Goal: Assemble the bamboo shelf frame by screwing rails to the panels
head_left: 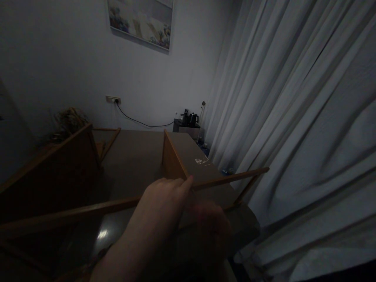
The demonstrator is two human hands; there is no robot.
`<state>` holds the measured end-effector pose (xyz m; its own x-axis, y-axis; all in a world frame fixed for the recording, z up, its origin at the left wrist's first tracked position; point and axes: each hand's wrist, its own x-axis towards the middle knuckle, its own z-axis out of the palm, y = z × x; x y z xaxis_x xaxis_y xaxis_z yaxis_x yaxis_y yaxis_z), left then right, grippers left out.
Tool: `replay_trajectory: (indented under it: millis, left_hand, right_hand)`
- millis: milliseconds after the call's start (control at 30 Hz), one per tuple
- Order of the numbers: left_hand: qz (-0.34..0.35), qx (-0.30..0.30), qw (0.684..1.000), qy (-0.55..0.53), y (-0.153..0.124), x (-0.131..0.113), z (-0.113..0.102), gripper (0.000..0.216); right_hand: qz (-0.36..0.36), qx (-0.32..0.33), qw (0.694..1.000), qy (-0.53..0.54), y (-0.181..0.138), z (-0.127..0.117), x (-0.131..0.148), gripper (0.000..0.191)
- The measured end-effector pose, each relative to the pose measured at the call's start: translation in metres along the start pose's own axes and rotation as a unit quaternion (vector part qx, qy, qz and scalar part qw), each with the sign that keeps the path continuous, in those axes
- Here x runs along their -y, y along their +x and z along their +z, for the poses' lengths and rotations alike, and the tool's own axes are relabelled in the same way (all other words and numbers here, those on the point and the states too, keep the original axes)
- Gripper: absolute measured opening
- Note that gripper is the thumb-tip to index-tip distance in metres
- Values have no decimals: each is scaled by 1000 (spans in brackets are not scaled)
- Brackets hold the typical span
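Hands [164, 197] at wooden frame [172, 157], black kettle [193, 119] beyond

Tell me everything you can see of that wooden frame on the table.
The wooden frame looks brown, with slim rails and flat upright panels. It rests on the table, its front rail running from the picture's left edge toward the curtain. The left hand covers part of that rail beside the middle panel.

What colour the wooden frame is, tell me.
The wooden frame is orange-brown, in the head view.
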<state>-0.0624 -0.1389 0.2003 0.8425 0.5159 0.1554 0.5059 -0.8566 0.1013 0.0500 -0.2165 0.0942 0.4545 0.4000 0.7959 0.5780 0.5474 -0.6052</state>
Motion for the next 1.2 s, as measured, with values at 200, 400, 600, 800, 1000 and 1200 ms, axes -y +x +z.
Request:
replay_trajectory:
  millis: [200,400,600,800,1000,1200]
  left_hand:
    - [-6,7,1000,2,0,0,1,50]
    - [-15,25,999,-11,0,-2,-3,51]
    - [-19,19,1000,-15,-1,-1,-2,52]
    - [-12,15,1000,-5,-1,0,1,54]
    - [-20,26,999,9,0,-4,-4,54]
    - [-30,22,999,6,0,-3,-2,51]
  right_hand:
    - [-32,30,998,-38,2,-6,-4,12]
    - [-110,72,985,-109,15,-15,-2,25]
    - [-120,125,982,-77,23,-19,2,27]
    - [-86,73,994,-2,19,-18,-3,13]
    - [-188,16,970,-156,19,-20,-4,11]
    - [-191,39,933,-302,23,-16,8,37]
